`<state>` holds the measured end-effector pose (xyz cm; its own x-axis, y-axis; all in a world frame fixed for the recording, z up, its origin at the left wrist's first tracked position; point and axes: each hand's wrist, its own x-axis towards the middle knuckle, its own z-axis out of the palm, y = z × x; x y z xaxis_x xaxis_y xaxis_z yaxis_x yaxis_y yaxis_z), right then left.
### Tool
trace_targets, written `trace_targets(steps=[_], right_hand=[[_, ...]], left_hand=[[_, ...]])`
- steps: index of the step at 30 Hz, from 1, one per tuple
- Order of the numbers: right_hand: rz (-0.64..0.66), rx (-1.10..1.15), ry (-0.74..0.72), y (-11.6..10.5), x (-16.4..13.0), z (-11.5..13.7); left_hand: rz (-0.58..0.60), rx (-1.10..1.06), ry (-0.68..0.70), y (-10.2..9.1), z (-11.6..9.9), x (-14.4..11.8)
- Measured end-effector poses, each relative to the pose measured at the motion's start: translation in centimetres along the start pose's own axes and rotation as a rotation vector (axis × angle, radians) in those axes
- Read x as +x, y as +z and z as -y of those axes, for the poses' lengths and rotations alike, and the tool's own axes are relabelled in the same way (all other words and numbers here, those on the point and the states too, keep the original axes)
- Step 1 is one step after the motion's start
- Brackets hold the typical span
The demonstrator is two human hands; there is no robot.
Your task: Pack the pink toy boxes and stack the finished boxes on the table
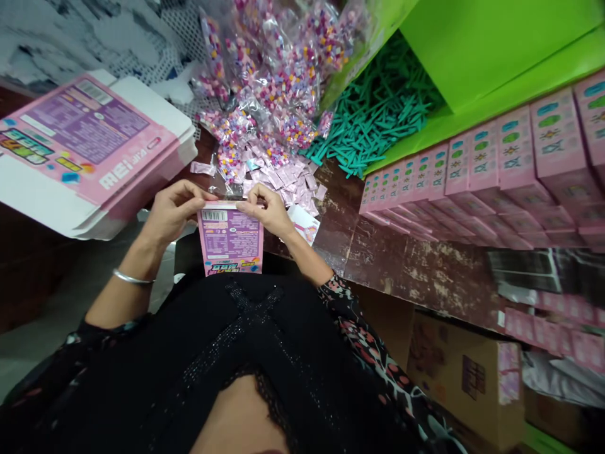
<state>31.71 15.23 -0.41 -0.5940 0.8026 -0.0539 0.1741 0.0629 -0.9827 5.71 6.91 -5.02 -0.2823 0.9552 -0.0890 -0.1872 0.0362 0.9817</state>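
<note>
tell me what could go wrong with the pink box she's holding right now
Both hands, left hand and right hand, pinch only the top flap of the small pink box, so it might slip from that grip into the lap. The stack of flat cartons overhangs the table edge and could slide off.

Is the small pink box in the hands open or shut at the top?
Cannot tell. Both hands, left and right, pinch the top edge of the small pink box, and the fingers hide its flap.
</note>
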Motion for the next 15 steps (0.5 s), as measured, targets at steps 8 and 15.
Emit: trace_targets(steps=[8, 15], right_hand=[[0.303, -0.158, -0.002, -3.3, 0.3, 3.1], [0.368, -0.34, -0.101, -3.1, -1.4, 2.1]], left_hand=[[0.045, 0.238, 0.186, 0.7, -3.5, -1.0], [0.304, 0.325, 0.241, -1.3, -3.4, -2.2]])
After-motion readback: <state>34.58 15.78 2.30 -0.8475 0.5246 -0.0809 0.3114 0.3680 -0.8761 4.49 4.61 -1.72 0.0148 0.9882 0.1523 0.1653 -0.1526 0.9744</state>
